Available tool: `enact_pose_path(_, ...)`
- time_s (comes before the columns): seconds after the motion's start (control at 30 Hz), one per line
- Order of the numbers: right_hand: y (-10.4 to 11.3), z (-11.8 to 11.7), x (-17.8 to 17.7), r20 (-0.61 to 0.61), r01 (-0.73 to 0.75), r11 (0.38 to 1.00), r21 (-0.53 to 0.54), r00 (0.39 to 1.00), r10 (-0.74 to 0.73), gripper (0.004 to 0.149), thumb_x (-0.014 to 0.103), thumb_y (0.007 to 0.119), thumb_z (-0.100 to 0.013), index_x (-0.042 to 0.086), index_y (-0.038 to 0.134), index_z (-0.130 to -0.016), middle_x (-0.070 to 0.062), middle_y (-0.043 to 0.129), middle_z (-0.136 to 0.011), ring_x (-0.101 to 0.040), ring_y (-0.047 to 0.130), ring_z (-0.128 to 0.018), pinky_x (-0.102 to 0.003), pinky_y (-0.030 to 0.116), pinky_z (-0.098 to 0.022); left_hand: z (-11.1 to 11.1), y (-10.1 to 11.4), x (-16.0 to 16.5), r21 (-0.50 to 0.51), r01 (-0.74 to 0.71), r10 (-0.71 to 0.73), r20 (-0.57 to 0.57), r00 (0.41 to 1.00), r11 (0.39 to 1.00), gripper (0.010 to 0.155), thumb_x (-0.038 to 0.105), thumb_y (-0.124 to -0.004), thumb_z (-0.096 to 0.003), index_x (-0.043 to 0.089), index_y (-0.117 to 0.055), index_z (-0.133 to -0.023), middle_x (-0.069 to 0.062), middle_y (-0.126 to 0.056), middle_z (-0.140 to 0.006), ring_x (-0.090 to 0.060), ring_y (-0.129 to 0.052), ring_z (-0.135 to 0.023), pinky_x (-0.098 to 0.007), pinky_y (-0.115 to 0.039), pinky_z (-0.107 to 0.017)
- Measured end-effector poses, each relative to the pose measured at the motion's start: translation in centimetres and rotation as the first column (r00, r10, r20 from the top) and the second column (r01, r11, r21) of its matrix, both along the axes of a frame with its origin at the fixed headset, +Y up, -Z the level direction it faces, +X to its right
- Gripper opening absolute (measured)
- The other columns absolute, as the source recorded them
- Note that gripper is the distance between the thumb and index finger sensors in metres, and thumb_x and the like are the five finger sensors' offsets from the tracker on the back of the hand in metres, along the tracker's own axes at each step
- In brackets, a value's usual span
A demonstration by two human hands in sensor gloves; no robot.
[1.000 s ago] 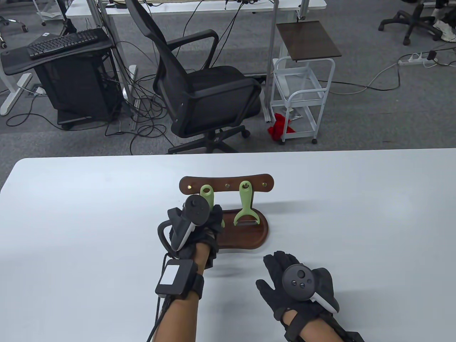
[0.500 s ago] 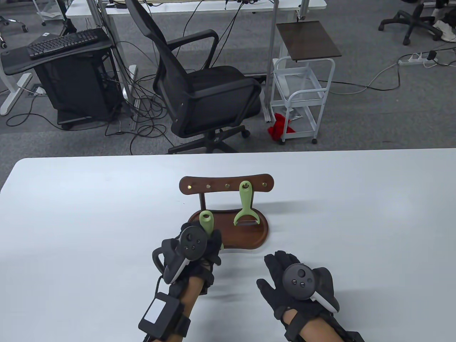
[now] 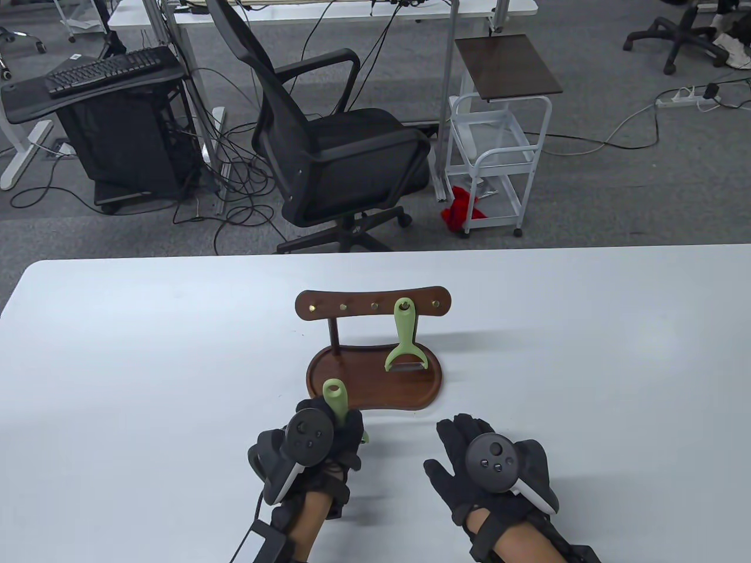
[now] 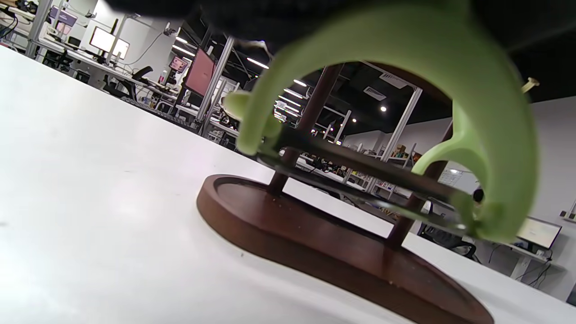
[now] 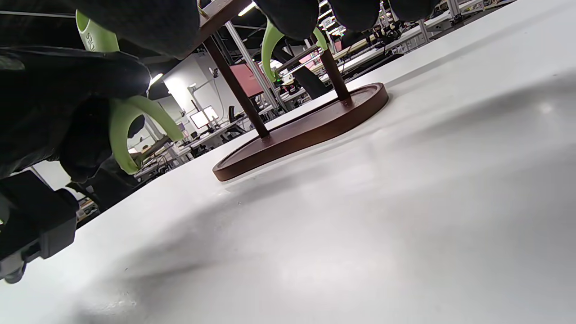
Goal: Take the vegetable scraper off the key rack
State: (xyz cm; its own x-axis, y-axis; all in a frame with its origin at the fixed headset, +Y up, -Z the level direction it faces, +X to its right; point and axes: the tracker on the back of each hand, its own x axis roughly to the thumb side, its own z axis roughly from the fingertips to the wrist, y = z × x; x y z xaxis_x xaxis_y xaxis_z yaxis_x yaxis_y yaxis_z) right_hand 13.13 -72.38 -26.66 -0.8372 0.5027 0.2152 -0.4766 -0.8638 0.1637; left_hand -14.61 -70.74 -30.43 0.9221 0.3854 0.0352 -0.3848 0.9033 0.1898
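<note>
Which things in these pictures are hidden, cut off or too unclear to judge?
- Held peeler: table view, left hand covers its blade end.
- Its handle: left wrist view, cut off by the top edge.
- Right hand: table view, tracker hides the palm; contact with the table is unclear.
- Rack hooks: too small.

The scraper [image 3: 337,402] sits in the left fingers [image 3: 351,431], just before the rack [image 3: 375,381]; a second scraper [image 3: 405,340] hangs beyond.

Even overhead light, blurred wrist foregrounds
</note>
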Motion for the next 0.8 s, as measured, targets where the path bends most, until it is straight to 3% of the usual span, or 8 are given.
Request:
enact_pose_path(0.33, 0.1, 0.2, 0.2, 0.007, -0.004, 1.000, 0.004, 1.000, 0.004, 0.071, 0.050, 0.067, -0.049, 0.008, 0.048, -0.103, -0.029, 0.039, -0.108, -0.059, 0.039, -0.092, -0.074, 0.036, -0.059, 0.3, -1.8, 0.6, -0.144, 0.060, -0.058, 0.014, 0.998, 0.988, 0.048, 0.057, -0.079, -0.0467, 0.019, -0.079, -0.075, -0.008, -0.087, -0.067, -0.012, -0.095, -0.017, -0.039, -0.089, -0.017)
enact_pose_path(0.4, 0.2, 0.2, 0.2, 0.005, -0.006, 1.000, 0.003, 1.000, 0.005, 0.071, 0.050, 0.067, -0.049, 0.008, 0.048, -0.103, -0.029, 0.039, -0.108, -0.059, 0.039, -0.092, -0.074, 0.036, -0.059, 0.2, -2.4, 0.9, -0.246, 0.091, -0.087, 0.029, 0.996, 0.965, 0.048, 0.058, -0.079, -0.0468, 0.019, -0.079, -0.076, -0.007, -0.087, -0.067, -0.011, -0.095, -0.017, -0.039, -0.089, -0.017)
enact_pose_path(0.53, 0.3, 0.2, 0.2, 0.006, -0.003, 1.000, 0.008, 1.000, 0.003, 0.071, 0.050, 0.067, -0.049, 0.008, 0.048, -0.103, -0.029, 0.039, -0.108, -0.059, 0.039, -0.092, -0.074, 0.036, -0.059, 0.0, -3.5, 1.3, -0.360, 0.136, -0.126, 0.052, 0.991, 0.923, 0.048, 0.057, -0.079, -0.0470, 0.019, -0.079, -0.076, -0.008, -0.087, -0.067, -0.011, -0.095, -0.017, -0.039, -0.089, -0.017)
enact_pose_path(0.8, 0.3, 0.1, 0.3, 0.010, -0.008, 1.000, 0.004, 1.000, 0.008, 0.071, 0.050, 0.067, -0.049, 0.008, 0.048, -0.103, -0.029, 0.039, -0.108, -0.059, 0.039, -0.092, -0.074, 0.036, -0.059, -0.5, -5.1, 1.5, -0.456, 0.139, -0.151, 0.011, 0.988, 0.879, 0.053, 0.060, -0.078, -0.0480, 0.016, -0.079, -0.079, -0.009, -0.087, -0.069, -0.010, -0.095, -0.018, -0.039, -0.089, -0.017)
